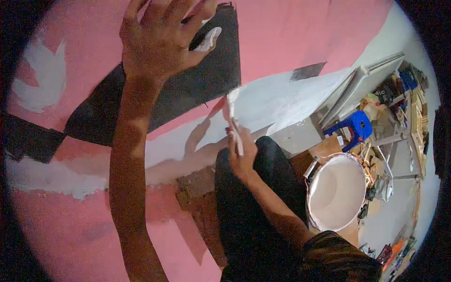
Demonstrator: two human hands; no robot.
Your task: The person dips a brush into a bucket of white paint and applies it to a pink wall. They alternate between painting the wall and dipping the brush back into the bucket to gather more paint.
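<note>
My right hand (243, 152) is closed around the handle of a paintbrush (233, 105). The brush's white-coated bristles meet the wall (277, 42) where a black painted shape, pink paint and a pale whitish band come together. My left hand (164, 35) is raised at the top left against the wall, fingers spread and bent, with the fingertips partly cut off by the frame edge. A white paint-smeared patch (209, 40) shows beside its thumb. I cannot tell whether that patch is on the thumb or on something under it.
A large bucket (359, 171) with whitish paint stands right of my knees. Behind it are a blue plastic stool (361, 124), leaning panels (345, 91), and cluttered shelves (418, 117). My dark-clothed legs (253, 211) are below the brush.
</note>
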